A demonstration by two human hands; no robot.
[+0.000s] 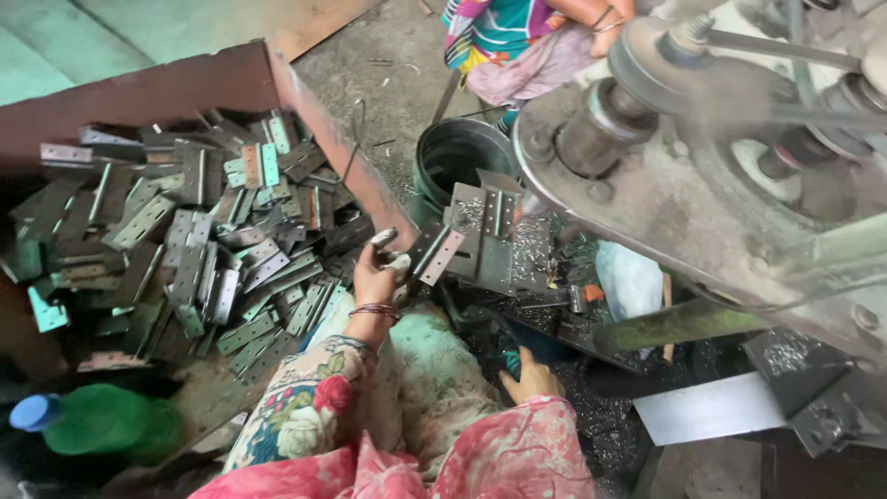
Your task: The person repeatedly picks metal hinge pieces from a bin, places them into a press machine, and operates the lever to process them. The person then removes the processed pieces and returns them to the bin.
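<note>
Floral pink sleeves are filling the bottom edge as I look down. I am keeping my left hand [377,273] closed around a metal hinge [434,251], holding it beside the rust-red bin [319,120] heaped with hinges [185,249]. I am resting my right hand [528,377] low against the dark machine base [554,319]; whether it is gripping anything I cannot tell. A green bottle [102,420] is lying at lower left.
</note>
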